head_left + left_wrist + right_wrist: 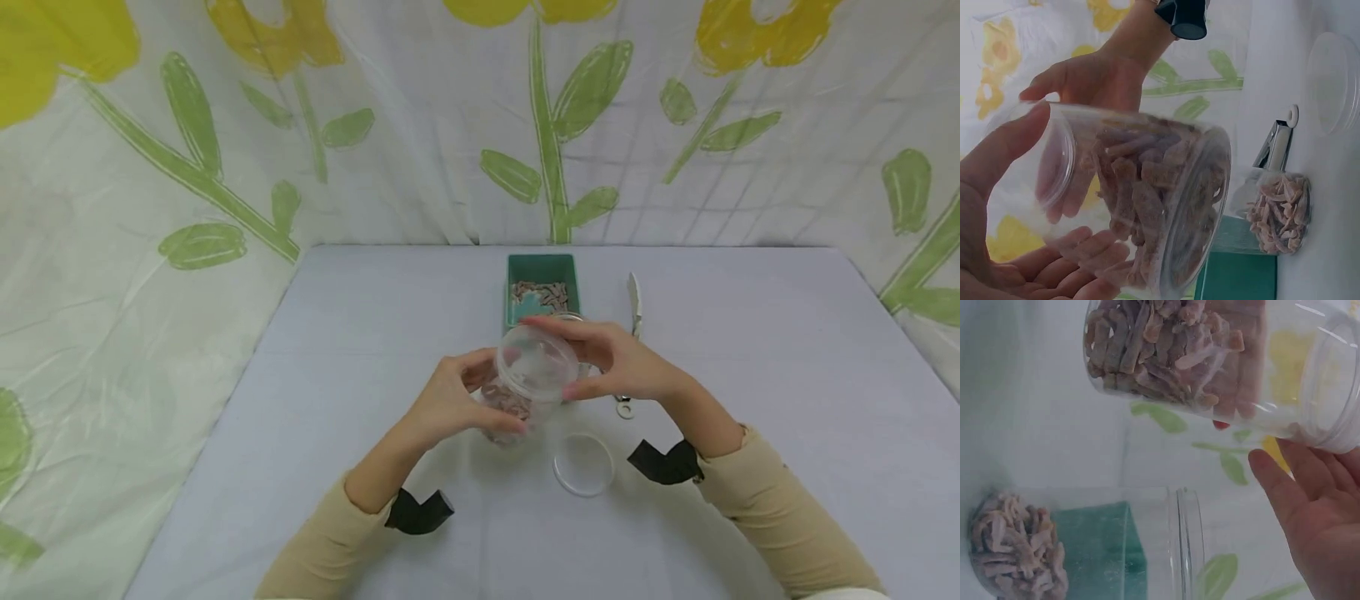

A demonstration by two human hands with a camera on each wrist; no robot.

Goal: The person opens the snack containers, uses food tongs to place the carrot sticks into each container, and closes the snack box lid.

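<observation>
A clear plastic jar partly filled with brownish dried strips is held tilted above the table. My left hand grips its side, thumb on the near side and fingers round the far side. On the jar's mouth sits a clear lid, and my right hand holds its edge between thumb and fingers. Behind it on the table stands a second clear jar with similar strips at its bottom; the hands hide most of it in the head view. Whether the lid is tight cannot be told.
A green bin with some strips in it stands at the back. Metal tongs lie to its right, partly behind my right hand. Another clear round lid lies on the white table, nearer me. Flower-printed cloth hangs behind.
</observation>
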